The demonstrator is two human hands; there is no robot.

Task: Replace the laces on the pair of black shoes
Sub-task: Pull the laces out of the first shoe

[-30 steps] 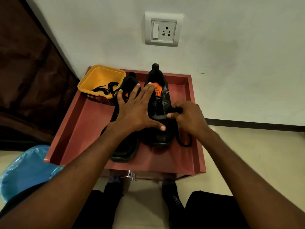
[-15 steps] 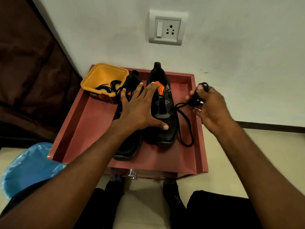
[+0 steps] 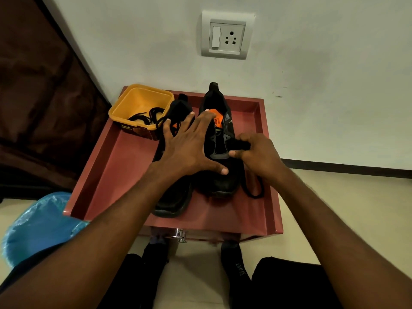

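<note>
Two black shoes stand side by side on the red tray (image 3: pixel 116 166), toes toward the person at six o'clock and heels toward the wall at twelve, so each long axis runs straight along the twelve-to-six line. The left hand (image 3: pixel 189 150) lies flat and spread, clamping nothing, its fingers across the left shoe (image 3: pixel 174 197) and its thumb reaching over the toe of the right shoe (image 3: pixel 223 181) to pin both down. The right hand (image 3: pixel 258 157) sits at about three o'clock of the right shoe, touching its side, thumb and fingers pinched on the black lace (image 3: pixel 253 190) at the lower eyelets; the lace's slack loops down onto the tray beside the toe. This hand is clearly the nearer one to the eyelet row, so the next pull probably runs outward toward three o'clock, across the shoe's axis. More laces lie in the yellow tub (image 3: pixel 124 108) at eleven o'clock.
</note>
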